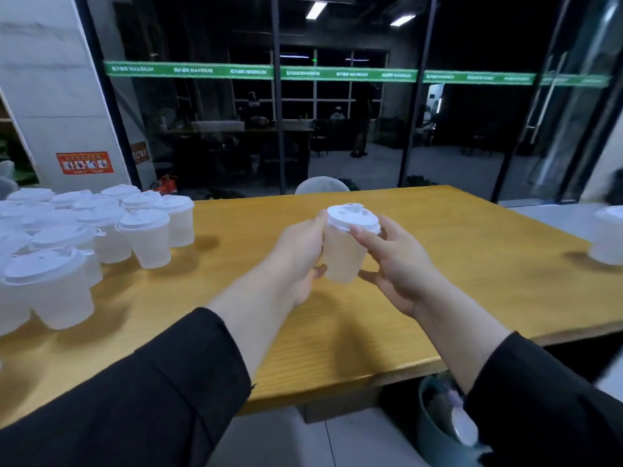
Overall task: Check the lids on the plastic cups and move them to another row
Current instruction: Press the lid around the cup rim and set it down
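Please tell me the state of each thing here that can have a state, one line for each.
held cup: lifted above the table, lid on, tilted
left hand: grips the held cup's side
right hand: holds the held cup, fingertip at the lid's rim
cluster of cups: standing on the table, lids on
lone cup: standing, lid on

Translucent lidded cup (345, 251) held above table, tilted; lidded cups (84, 237) clustered left; one cup (608, 234) far right.
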The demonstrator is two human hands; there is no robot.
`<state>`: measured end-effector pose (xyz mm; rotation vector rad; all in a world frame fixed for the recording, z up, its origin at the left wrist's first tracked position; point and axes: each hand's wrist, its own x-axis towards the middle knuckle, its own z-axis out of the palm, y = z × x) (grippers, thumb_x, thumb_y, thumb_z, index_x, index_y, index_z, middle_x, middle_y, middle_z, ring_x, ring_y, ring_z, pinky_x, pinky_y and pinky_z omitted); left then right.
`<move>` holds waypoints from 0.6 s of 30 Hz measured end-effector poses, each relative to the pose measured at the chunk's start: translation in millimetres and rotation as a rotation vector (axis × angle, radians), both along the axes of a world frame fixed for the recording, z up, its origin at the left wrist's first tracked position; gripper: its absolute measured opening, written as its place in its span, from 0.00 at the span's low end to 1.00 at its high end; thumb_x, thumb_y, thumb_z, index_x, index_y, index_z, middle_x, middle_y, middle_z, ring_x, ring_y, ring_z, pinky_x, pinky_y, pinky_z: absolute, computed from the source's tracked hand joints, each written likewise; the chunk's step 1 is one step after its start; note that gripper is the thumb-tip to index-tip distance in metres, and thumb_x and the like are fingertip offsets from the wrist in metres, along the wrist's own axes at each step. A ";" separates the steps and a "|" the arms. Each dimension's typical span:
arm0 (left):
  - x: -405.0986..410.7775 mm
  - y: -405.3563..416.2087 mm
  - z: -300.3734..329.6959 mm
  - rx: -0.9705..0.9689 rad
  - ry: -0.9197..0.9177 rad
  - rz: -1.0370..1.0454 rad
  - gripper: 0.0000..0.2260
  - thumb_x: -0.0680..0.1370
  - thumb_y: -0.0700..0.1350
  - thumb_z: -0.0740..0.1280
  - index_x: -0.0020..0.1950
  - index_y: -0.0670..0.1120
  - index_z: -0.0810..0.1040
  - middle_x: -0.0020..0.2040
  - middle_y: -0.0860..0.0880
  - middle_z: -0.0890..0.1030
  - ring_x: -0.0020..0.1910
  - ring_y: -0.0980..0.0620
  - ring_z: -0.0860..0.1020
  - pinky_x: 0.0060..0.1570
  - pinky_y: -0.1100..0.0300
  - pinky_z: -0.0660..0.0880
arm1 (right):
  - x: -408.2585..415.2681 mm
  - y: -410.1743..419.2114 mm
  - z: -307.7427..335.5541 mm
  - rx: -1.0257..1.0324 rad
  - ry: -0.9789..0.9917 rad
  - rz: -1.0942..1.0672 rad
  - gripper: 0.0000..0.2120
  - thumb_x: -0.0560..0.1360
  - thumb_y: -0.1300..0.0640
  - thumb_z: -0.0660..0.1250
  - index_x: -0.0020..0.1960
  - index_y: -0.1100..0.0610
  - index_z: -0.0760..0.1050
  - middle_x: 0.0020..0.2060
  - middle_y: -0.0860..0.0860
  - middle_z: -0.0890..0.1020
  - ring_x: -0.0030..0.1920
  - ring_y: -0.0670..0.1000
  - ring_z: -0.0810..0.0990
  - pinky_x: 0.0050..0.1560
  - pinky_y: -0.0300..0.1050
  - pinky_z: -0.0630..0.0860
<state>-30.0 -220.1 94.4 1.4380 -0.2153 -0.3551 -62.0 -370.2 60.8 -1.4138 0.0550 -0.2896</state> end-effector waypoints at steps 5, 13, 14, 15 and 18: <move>4.8 -78.9 -19.7 0.009 0.002 -0.052 0.09 0.83 0.51 0.66 0.56 0.53 0.85 0.60 0.51 0.85 0.63 0.49 0.80 0.59 0.51 0.77 | -24.3 -66.2 -5.6 -0.011 0.003 -0.163 0.11 0.79 0.54 0.72 0.60 0.45 0.78 0.57 0.42 0.85 0.60 0.46 0.82 0.58 0.52 0.80; -16.1 -209.8 -36.6 -0.044 0.047 -0.269 0.12 0.83 0.49 0.66 0.47 0.53 0.88 0.55 0.50 0.87 0.62 0.46 0.81 0.57 0.48 0.79 | -67.4 -179.8 -16.8 -0.042 0.014 -0.417 0.12 0.79 0.53 0.73 0.61 0.47 0.79 0.60 0.45 0.81 0.62 0.50 0.80 0.68 0.62 0.75; -18.6 -224.3 -38.7 -0.049 0.045 -0.296 0.11 0.83 0.50 0.65 0.50 0.53 0.88 0.55 0.50 0.87 0.61 0.47 0.81 0.55 0.49 0.79 | -71.4 -193.8 -19.9 -0.035 0.010 -0.440 0.16 0.78 0.53 0.74 0.64 0.48 0.78 0.62 0.44 0.80 0.63 0.49 0.79 0.68 0.62 0.75; -21.1 -239.0 -40.9 -0.057 0.043 -0.319 0.10 0.84 0.51 0.65 0.54 0.52 0.87 0.56 0.50 0.87 0.62 0.47 0.81 0.55 0.50 0.79 | -75.2 -208.0 -22.6 -0.027 0.009 -0.469 0.22 0.77 0.52 0.75 0.69 0.50 0.75 0.64 0.45 0.79 0.64 0.49 0.79 0.69 0.61 0.74; -26.3 -279.3 -47.1 -0.079 0.039 -0.385 0.10 0.85 0.52 0.64 0.57 0.52 0.84 0.58 0.51 0.86 0.63 0.49 0.81 0.57 0.52 0.77 | -86.5 -245.2 -28.1 0.016 -0.005 -0.545 0.33 0.76 0.53 0.76 0.78 0.54 0.66 0.70 0.47 0.76 0.68 0.51 0.76 0.69 0.61 0.74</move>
